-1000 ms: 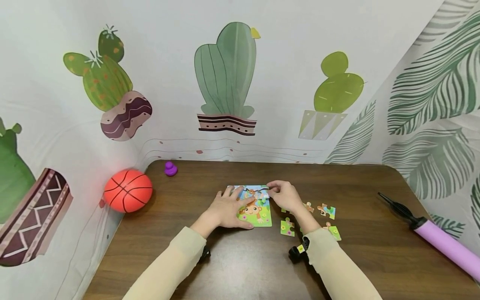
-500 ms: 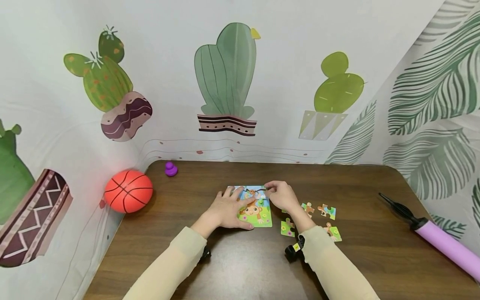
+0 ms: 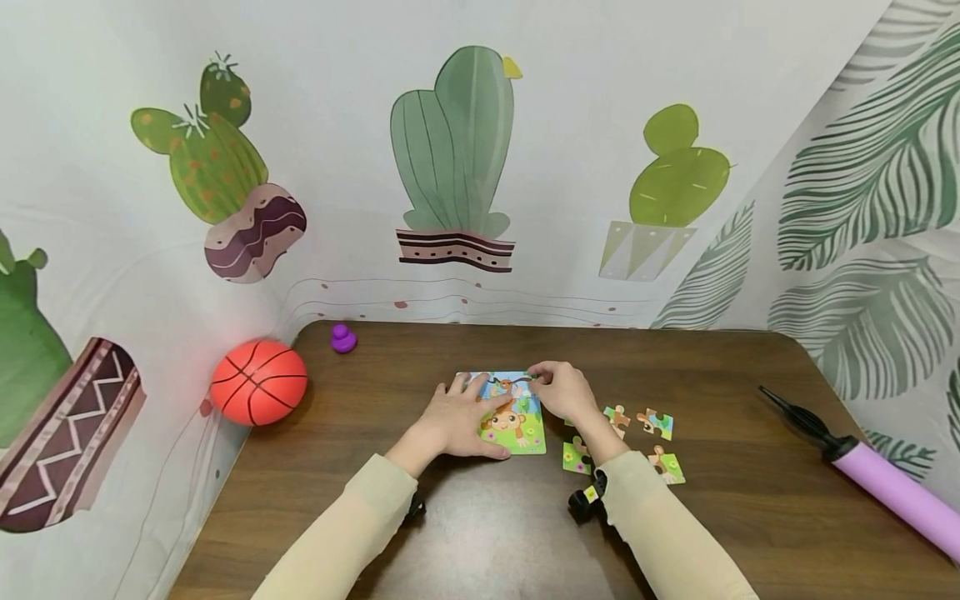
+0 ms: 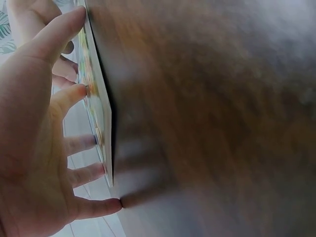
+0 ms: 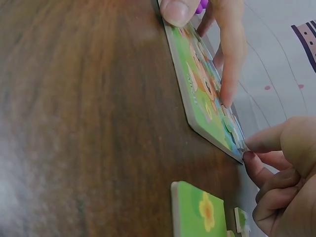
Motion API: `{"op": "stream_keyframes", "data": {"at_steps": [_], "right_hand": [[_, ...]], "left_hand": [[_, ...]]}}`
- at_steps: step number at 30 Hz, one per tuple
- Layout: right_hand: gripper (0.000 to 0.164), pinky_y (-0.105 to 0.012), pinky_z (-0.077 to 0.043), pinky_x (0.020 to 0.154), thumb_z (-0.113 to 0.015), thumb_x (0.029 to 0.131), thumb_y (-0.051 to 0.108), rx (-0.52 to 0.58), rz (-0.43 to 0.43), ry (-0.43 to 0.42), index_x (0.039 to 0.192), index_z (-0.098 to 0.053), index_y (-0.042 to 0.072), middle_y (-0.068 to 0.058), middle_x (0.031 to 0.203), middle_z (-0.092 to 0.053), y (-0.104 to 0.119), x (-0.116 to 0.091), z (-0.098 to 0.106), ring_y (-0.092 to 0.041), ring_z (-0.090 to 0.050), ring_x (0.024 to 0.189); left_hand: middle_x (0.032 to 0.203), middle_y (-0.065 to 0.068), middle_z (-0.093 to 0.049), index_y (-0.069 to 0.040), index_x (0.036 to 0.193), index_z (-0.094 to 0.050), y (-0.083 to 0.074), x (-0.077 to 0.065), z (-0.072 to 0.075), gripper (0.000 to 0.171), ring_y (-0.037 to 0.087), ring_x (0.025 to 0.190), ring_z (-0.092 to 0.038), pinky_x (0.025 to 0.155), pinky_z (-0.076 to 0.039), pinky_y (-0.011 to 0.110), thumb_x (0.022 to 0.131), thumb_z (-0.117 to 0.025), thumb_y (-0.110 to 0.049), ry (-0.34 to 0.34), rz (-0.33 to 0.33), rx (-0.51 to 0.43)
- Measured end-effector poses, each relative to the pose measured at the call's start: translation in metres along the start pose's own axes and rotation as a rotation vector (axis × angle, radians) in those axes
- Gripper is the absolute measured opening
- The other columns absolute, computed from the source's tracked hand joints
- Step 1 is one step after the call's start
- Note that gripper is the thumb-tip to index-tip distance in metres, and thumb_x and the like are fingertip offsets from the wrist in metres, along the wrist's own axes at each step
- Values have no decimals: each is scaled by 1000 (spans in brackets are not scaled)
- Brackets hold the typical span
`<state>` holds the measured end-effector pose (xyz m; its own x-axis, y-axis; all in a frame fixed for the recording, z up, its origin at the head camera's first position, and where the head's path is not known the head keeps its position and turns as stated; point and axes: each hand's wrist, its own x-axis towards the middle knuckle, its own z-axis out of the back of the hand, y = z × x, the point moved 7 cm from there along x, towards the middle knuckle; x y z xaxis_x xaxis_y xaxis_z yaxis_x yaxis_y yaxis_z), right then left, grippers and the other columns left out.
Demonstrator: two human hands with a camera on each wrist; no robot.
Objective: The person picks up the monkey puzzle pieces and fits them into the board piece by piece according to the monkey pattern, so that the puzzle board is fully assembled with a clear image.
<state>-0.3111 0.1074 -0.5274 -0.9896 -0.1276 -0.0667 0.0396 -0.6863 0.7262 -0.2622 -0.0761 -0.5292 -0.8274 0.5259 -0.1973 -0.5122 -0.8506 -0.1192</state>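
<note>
A monkey jigsaw puzzle board (image 3: 517, 446) lies flat on the table in the head view. My left hand (image 3: 456, 421) rests across its left side with fingers spread. In the left wrist view the left hand (image 4: 37, 133) touches the board (image 4: 101, 103) with several fingertips, and one fingertip meets the table beyond it. At the board's far right corner my right hand (image 3: 564, 392) pinches a puzzle piece, mostly hidden by the fingers. The right wrist view has the right hand's (image 5: 286, 173) thumb and forefinger together at the edge of the board (image 5: 197, 98).
Several loose puzzle pieces lie right of the board, including a green one (image 3: 575, 457), a monkey-ear one (image 3: 666, 464) and one farther back (image 3: 656, 423). A red basketball (image 3: 258, 383) is at the left, a purple rubber duck (image 3: 343, 338) far left, a pink hand pump (image 3: 885, 487) right.
My right hand has shifted slightly left and inward over the board's far right corner, then nearly stopped. The left hand stays in place on the board.
</note>
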Motion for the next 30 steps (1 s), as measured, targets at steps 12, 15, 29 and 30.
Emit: {"op": "stream_keyframes", "data": {"at_steps": [12,15,29,30], "right_hand": [[22,-34,-43,64,-71,99,22,0,-6,-1,117,-77,13,-1,88,-67,-7,3,0,-19,-55,66],[22,-34,-43,64,-71,99,23,0,-3,7,118,-78,13,-1,88,-67,-8,3,0,-18,-55,67],[27,-35,-47,59,-65,103,21,38,17,20,125,-73,9,-7,99,-69,-21,-8,28,-19,-56,60],[28,-36,-47,58,-65,103,21,41,18,17,126,-73,8,-7,100,-69,-22,-9,31,-20,-57,60]], "left_hand": [[169,11,-23,-42,163,-32,-5,2,3,99,42,150,-24,109,-34,68,79,-58,-89,-1,4,2],[169,12,-22,-43,163,-32,-6,3,2,100,44,150,-24,109,-34,67,78,-57,-90,6,15,5],[170,9,-22,-37,164,-32,-20,7,6,102,46,152,-23,115,-25,70,79,-60,-87,1,-8,54],[170,8,-21,-38,164,-32,-22,8,6,102,46,152,-23,115,-24,71,80,-60,-87,0,-15,56]]}}
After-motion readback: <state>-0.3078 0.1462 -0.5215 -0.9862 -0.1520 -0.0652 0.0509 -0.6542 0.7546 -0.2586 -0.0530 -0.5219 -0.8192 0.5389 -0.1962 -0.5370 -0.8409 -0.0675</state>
